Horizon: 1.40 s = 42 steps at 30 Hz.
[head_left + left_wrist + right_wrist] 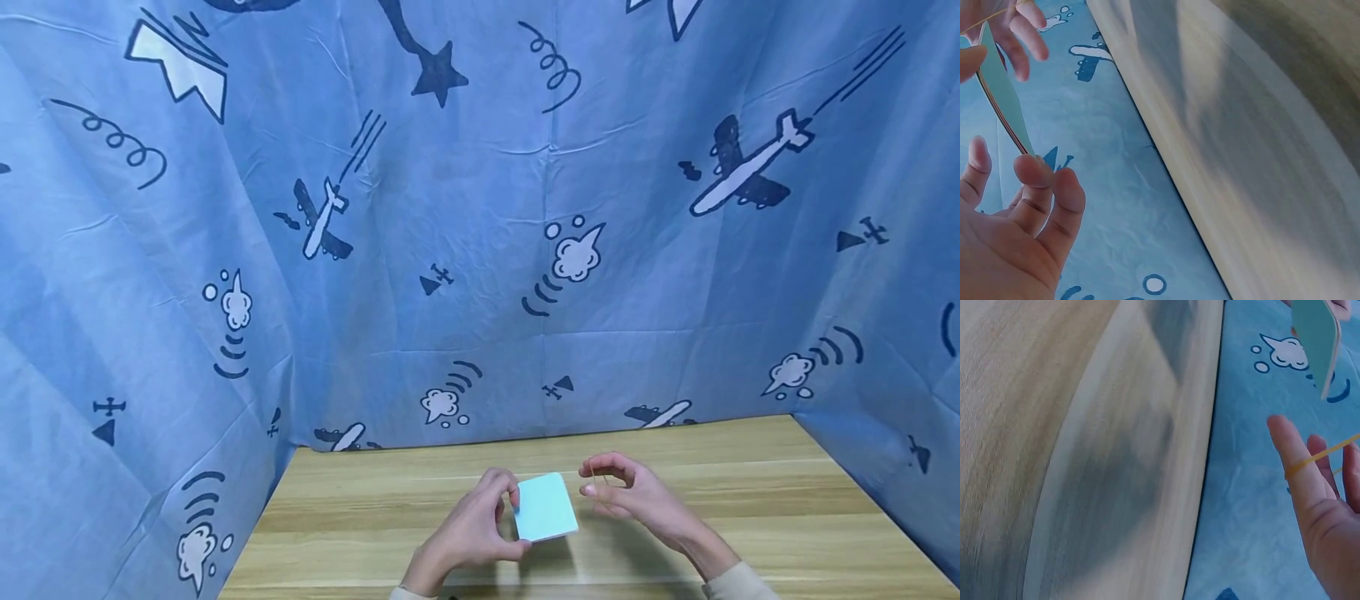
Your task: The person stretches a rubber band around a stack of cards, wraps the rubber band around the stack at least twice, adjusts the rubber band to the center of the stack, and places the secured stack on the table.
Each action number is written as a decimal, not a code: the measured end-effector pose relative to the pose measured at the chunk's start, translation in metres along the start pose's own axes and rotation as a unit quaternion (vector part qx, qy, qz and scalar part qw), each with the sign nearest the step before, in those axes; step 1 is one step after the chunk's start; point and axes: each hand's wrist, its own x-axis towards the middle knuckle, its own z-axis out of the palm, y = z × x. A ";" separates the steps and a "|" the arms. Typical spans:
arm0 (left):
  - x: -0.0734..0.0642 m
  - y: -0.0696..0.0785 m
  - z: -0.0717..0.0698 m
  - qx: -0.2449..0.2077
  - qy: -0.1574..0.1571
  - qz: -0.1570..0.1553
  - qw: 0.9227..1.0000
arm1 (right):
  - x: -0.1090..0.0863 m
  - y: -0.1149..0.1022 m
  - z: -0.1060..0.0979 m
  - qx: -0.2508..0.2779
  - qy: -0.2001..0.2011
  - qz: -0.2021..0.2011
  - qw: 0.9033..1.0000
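A thin stack of square cards (545,508) with a pale blue-green face is raised over the table. My left hand (476,521) grips it by its left side, thumb at the near corner and fingers at the far one. Several layers show along the stack's edge (1005,119) in the left wrist view. To the right of the cards, and apart from them, is my right hand (630,497), its fingers spread. A yellow rubber band (1329,451) is looped round the fingers of that hand and stretched between them. It does not touch the cards.
Beneath both hands lies a light wood-grain table (360,508). Blue cloth (480,333) printed with planes and clouds hangs behind the table and along both sides. Shadows of the hands fall on the wood.
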 end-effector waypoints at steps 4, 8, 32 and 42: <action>0.003 0.002 0.000 0.003 -0.006 0.018 1.000 | 0.003 0.004 0.005 0.013 -0.030 0.021 0.999; 0.006 0.004 -0.001 0.006 -0.016 0.034 0.999 | 0.006 0.007 0.010 0.018 -0.070 0.024 0.997; 0.010 0.006 0.001 0.004 -0.015 0.052 0.999 | 0.011 0.014 0.026 0.021 -0.105 0.035 0.994; 0.009 0.006 0.002 0.014 0.023 0.068 0.997 | 0.011 0.012 0.030 0.055 -0.117 0.049 0.990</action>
